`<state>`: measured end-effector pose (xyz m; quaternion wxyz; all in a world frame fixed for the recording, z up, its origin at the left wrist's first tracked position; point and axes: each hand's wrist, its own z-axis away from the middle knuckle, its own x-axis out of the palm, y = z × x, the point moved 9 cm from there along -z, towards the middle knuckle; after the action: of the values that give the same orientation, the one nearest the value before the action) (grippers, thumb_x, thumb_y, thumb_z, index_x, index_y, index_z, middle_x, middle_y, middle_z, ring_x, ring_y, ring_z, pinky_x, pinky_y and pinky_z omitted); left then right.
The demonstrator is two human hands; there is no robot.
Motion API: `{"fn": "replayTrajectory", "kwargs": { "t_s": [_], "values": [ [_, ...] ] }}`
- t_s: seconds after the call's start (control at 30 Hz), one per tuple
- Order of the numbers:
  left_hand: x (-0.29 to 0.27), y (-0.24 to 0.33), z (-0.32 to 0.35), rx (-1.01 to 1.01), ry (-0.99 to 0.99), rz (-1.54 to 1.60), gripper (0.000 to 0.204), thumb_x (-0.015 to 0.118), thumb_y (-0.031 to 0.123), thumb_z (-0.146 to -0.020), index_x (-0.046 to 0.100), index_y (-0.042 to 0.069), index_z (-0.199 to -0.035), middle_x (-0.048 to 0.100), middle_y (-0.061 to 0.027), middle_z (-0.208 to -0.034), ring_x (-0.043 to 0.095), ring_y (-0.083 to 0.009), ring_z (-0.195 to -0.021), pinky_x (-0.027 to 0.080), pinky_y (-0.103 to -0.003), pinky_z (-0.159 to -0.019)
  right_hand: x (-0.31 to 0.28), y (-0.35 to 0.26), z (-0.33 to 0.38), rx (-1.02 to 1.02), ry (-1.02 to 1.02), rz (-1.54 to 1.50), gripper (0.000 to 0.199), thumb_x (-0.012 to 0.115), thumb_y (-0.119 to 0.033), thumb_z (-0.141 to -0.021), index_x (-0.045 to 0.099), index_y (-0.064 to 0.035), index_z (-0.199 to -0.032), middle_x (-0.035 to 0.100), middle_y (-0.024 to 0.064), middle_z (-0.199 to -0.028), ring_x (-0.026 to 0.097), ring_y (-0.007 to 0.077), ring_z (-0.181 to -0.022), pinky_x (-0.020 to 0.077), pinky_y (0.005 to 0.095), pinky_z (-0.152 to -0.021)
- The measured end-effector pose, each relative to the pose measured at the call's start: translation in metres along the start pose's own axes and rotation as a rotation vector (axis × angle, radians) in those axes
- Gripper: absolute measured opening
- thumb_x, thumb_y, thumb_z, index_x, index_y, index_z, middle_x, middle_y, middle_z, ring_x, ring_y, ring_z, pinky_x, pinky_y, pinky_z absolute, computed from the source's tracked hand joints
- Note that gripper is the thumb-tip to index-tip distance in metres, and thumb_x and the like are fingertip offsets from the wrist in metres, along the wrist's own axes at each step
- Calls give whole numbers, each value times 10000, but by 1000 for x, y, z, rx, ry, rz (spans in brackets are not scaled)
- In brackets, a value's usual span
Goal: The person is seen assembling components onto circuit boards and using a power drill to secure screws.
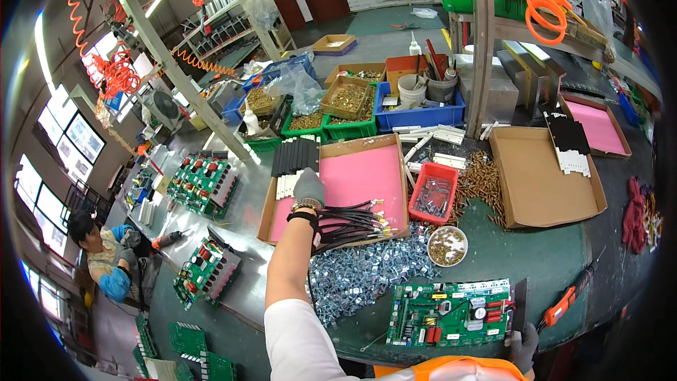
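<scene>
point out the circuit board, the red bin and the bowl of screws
circuit board [448,314], head view, middle of the green face
red bin [433,198], head view, its inside floor
bowl of screws [447,246], head view, the brass screws inside

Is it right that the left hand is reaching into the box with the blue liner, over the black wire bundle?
Not quite: the liner is pink, not blue. The head view shows the gloved left hand reaching into the cardboard box with the pink liner, over the black wire bundle.

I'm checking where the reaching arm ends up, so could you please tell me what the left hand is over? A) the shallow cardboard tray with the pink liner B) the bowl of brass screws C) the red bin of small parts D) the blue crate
A: the gloved left hand reaches over the pink-lined cardboard tray, above the bundle of black wires.
</scene>
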<state>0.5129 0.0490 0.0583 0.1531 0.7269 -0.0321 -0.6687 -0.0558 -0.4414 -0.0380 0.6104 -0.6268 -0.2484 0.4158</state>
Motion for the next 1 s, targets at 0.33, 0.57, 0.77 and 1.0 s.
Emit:
{"fn": "replayTrajectory", "kwargs": {
  "t_s": [0.33, 0.57, 0.77, 1.0],
  "values": [
    [-8, 8, -9, 99, 52, 26, 284, 665, 194, -838, 603, 19, -1053, 656, -224, -1074, 645, -388, -1014, 528, -463, -857, -2, 7, 1, 2, 13, -53, 102, 528, -46, -942, 577, -24, -1028, 615, 41, -781, 539, 70, -560, 453, 204, -513],
    [0, 6, 4, 294, -13, -132, 359, 715, 217, -786, 643, 131, -1126, 595, -169, -1176, 621, -353, -1065, 523, -436, -895, -3, 11, 3, -10, -8, -56, 100, 526, -37, -947, 579, -25, -1031, 627, 50, -787, 548, 75, -567, 458, 206, -516],
    [8, -11, -15, 207, 64, -136, 249, 650, 171, -810, 665, 77, -1039, 631, -193, -1122, 633, -361, -1041, 536, -442, -866, -5, 12, 2, -48, -9, -17, 88, 530, -44, -949, 579, -22, -1018, 635, 54, -779, 562, 82, -556, 462, 212, -504],
    [-14, -23, -8, 341, 144, -51, 339, 555, 107, -839, 667, 101, -1159, 646, -192, -1083, 642, -335, -1012, 523, -435, -878, -3, 3, 1, -16, -26, 62, 80, 521, -50, -946, 579, -22, -994, 632, 51, -767, 563, 85, -563, 457, 220, -508]
  ]
}}
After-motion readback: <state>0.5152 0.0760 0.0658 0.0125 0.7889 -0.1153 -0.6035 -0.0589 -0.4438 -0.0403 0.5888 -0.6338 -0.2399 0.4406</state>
